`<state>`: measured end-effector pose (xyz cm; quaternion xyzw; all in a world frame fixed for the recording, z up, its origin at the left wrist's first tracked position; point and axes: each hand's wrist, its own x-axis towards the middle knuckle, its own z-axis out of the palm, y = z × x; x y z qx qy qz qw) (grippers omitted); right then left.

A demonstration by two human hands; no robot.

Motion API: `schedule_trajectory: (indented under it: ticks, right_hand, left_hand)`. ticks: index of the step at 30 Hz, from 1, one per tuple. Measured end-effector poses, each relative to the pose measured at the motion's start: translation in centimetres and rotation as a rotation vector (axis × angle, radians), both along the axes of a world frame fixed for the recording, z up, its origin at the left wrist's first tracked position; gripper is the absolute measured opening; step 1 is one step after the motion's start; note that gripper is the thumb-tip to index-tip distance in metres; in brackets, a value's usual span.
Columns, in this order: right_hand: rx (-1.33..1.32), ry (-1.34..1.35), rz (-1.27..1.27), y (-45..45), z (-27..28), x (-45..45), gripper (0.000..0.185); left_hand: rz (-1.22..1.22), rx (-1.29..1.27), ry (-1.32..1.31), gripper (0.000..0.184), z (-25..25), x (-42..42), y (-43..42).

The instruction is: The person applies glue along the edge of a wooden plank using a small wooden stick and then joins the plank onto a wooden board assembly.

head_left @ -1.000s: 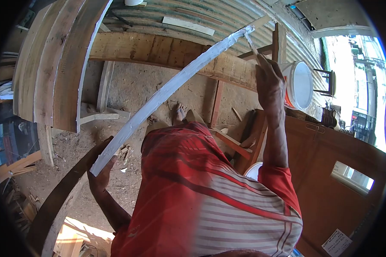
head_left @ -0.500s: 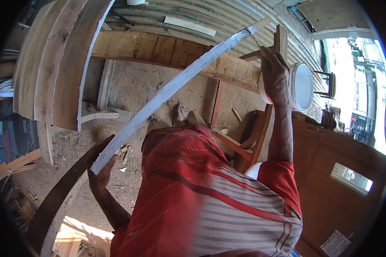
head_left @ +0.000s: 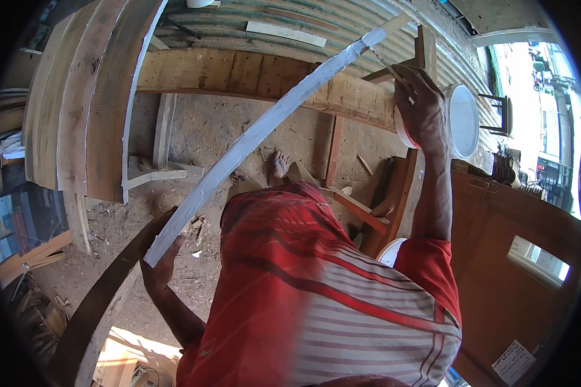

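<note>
A long, narrow wooden strip [head_left: 268, 122] runs diagonally across the middle, its upward side coated with white paste. Bare wood shows at its far right end. My left hand [head_left: 163, 263] is closed around the near end, thumb on one side; part of the fingers is hidden beneath. My right hand [head_left: 425, 106] pinches a thin stick-like tool [head_left: 386, 64], whose tip touches the paste near the strip's far end. Whether it is a brush or a spatula I cannot tell. Just beyond my right wrist is a white tub [head_left: 463, 122].
Boards with white-edged sides [head_left: 106, 103] stand at upper left. A thick wooden beam [head_left: 239, 74] crosses behind the strip. A dark curved board [head_left: 103, 303] lies at lower left. To the right is a brown door-like panel [head_left: 490, 258]; wood scraps litter the dirt floor.
My right hand has shifted slightly up and away, and the tool now lies at a flatter angle across the strip's lower edge. The left hand keeps its hold. The whole view has shifted a little.
</note>
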<state>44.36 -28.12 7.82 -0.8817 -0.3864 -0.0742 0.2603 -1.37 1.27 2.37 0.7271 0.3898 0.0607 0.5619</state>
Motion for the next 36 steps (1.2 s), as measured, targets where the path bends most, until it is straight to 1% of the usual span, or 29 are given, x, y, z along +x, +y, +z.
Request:
schedule_trajectory:
  ticks: [4, 5, 9, 12, 15, 18, 19, 22, 26, 27, 30, 31, 34, 36]
  right_hand:
    - [0.037, -0.016, -0.077, -0.6, -0.7, 1.7, 0.027]
    - [0.000, -0.017, -0.079, -0.6, -0.9, 1.7, 0.028]
    - [0.018, -0.022, -0.003, -0.5, -1.1, -0.5, 0.028]
    - [0.105, -0.030, -0.072, -0.6, -1.7, -0.1, 0.029]
    - [0.102, -0.093, -0.023, -0.8, -2.8, 0.5, 0.030]
    - [0.077, -0.113, 0.030, -0.6, -2.2, -1.4, 0.030]
    - [0.099, -0.078, 0.013, -0.4, -1.7, -1.4, 0.031]
    - [0.049, -0.047, -0.106, -0.3, -0.8, 0.5, 0.030]
    - [0.064, -0.041, 0.003, 0.0, -1.6, 1.9, 0.028]
    - [0.031, -0.078, 0.037, 0.0, -1.5, 1.3, 0.031]
    - [0.035, -0.024, 0.093, 0.5, -1.0, -2.1, 0.034]
    - [-0.004, -0.051, 0.104, 0.3, -1.1, -2.9, 0.036]
    - [0.069, -0.041, 0.065, 0.6, -0.5, -2.9, 0.036]
    - [0.057, -0.049, 0.005, -0.1, -1.3, -0.8, 0.036]
  left_hand:
    - [-0.004, -0.003, 0.033, 0.052, 0.1, -0.1, 0.0]
    - [-0.004, -0.001, 0.038, 0.052, 0.2, -0.1, 0.1]
    - [0.005, 0.016, 0.053, 0.050, 0.6, 0.4, -0.2]
    - [0.004, 0.016, 0.072, 0.049, 0.3, -0.1, 0.0]
    - [-0.005, 0.022, 0.049, 0.047, 0.3, 0.0, 0.0]
    - [-0.005, 0.040, 0.036, 0.047, 0.2, 0.0, 0.0]
    - [-0.012, 0.045, 0.043, 0.047, 0.1, -0.2, 0.1]
    - [-0.034, 0.066, 0.046, 0.048, -0.4, -0.7, 0.3]
    - [-0.041, 0.056, 0.027, 0.049, 0.4, 0.2, 0.0]
    - [-0.054, 0.065, 0.005, 0.049, 0.5, 0.4, 0.1]
    - [-0.050, 0.034, -0.025, 0.050, 0.2, -0.1, 0.0]
    - [-0.047, 0.026, -0.023, 0.050, 0.1, -0.1, 0.0]
    - [-0.046, 0.022, 0.000, 0.049, 0.4, 0.1, 0.0]
    - [-0.066, 0.055, -0.013, 0.049, 0.4, 0.2, 0.0]
